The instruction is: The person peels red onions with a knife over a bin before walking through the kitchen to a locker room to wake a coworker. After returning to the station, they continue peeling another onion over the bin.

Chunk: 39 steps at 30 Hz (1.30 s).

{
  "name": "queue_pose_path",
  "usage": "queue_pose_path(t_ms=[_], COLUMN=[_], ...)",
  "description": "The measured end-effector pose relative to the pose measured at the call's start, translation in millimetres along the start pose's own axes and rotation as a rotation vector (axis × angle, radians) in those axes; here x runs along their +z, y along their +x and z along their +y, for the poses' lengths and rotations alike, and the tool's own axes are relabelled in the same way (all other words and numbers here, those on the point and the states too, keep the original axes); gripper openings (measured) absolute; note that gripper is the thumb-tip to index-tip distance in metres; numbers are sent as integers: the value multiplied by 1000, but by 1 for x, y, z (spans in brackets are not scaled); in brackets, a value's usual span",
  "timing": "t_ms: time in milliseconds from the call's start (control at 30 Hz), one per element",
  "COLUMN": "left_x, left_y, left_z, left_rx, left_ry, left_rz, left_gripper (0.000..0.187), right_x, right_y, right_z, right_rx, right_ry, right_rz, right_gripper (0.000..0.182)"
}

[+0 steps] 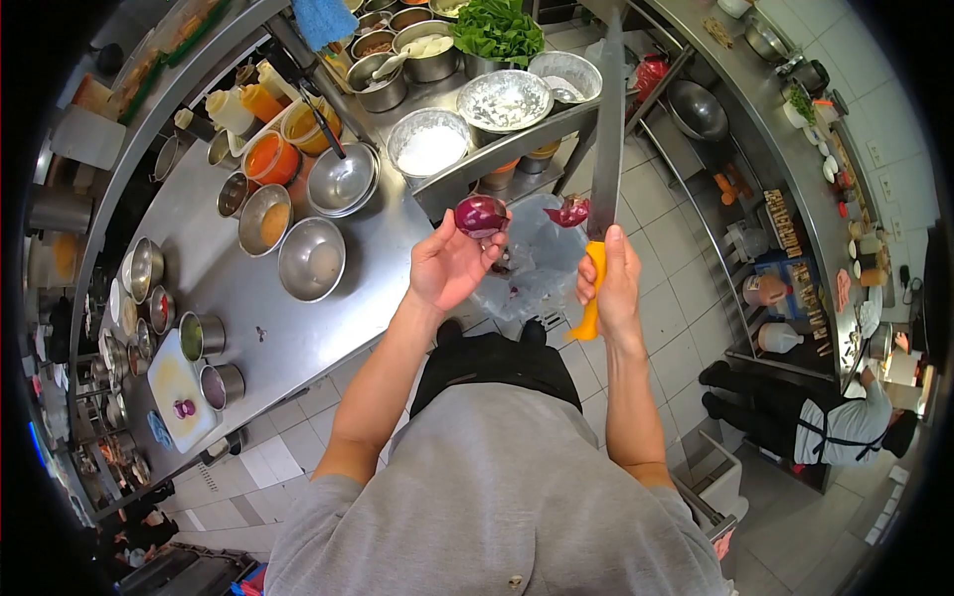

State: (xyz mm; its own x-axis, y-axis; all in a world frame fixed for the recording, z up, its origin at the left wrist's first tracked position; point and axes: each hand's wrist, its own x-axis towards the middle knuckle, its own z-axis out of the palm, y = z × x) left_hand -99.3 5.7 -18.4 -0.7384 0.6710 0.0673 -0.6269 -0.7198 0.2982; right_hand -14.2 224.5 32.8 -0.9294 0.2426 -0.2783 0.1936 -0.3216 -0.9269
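My left hand (447,263) holds a red onion (481,216) in its fingertips, palm turned up. In my right hand (618,278) is a large kitchen knife (608,149), gripped by its yellow handle with the blade pointing up and away from me. A scrap of red onion peel (569,212) shows at the left side of the blade, close to the handle. Below both hands is a bin lined with a clear plastic bag (542,263), with some dark scraps inside.
On the steel counter (189,263) to my left stand metal bowls (312,260), sauce containers (271,159) and a white cutting board (179,382) with a piece of red onion (184,408). Flour bowls (505,99) and leafy greens (497,35) are ahead. Another person (845,422) stands at the right.
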Motion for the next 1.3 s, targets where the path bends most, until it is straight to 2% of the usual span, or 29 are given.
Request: queue_pose_path(t_ms=[133, 267, 733, 1033, 1300], left_x=[11, 6, 20, 22, 23], left_y=[1, 6, 4, 3, -1], left_z=[3, 0, -4, -6, -3], left_rx=[79, 178, 134, 158, 129], left_ry=[483, 824, 974, 1082, 958], left_rz=[88, 153, 162, 147, 174], left_gripper=[52, 59, 62, 60, 61], right_x=[0, 5, 16, 20, 18], right_y=[-4, -6, -21, -19, -20], right_z=[-6, 1, -17, -9, -8], right_rx=[34, 6, 45, -48, 24], right_ry=[-308, -342, -305, -349, -134], right_rz=[-49, -117, -319, -296, -301], right_gripper=[46, 54, 55, 52, 49])
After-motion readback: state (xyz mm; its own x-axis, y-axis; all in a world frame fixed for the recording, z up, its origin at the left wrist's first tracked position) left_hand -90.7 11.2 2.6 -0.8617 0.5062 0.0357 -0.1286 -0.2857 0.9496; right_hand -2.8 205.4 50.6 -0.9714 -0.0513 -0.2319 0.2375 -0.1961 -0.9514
